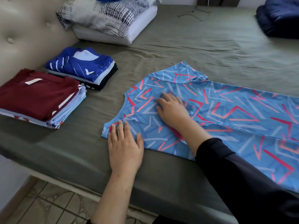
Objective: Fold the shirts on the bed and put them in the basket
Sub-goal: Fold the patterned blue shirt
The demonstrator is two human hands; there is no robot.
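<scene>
A light blue shirt [226, 113] with red and pink zigzag marks lies spread flat on the bed [186, 50], its sides folded inward. My left hand [125, 146] rests flat, fingers apart, on the shirt's near shoulder corner. My right hand [172, 107] presses palm down on the shirt's upper middle, near the collar. Two stacks of folded shirts sit at the left: one topped by a maroon shirt [38, 92], one topped by a royal blue shirt [80, 65]. No basket is in view.
A pillow in a black-and-white patterned cover [113, 18] lies at the head of the bed, against a tufted beige headboard [24, 29]. Dark navy cloth [279, 18] sits at the far right. A thin cable [194, 13] lies behind. Tiled floor [48, 204] shows below the bed's edge.
</scene>
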